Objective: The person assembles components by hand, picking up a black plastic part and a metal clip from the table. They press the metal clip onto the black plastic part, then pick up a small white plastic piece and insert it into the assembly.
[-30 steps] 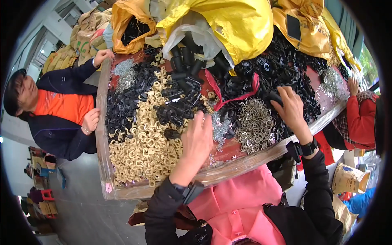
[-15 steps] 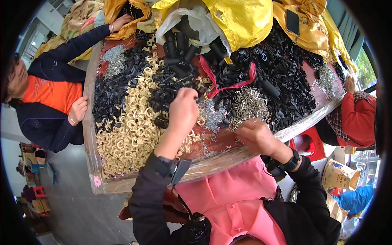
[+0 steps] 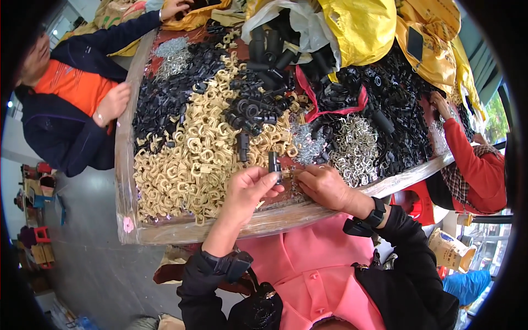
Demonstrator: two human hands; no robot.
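Just past the near edge of the table, our left hand pinches a black part between thumb and fingers. Our right hand curls just beside it; we cannot tell whether it grips anything. Beyond, we see tan clips leftward, silver hooks rightward and, farther, a yellow sack.

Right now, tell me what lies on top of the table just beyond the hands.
Heaps of tan pieces, small grey parts, silver clips and black parts lie on the table. What the heaps cover cannot be seen.
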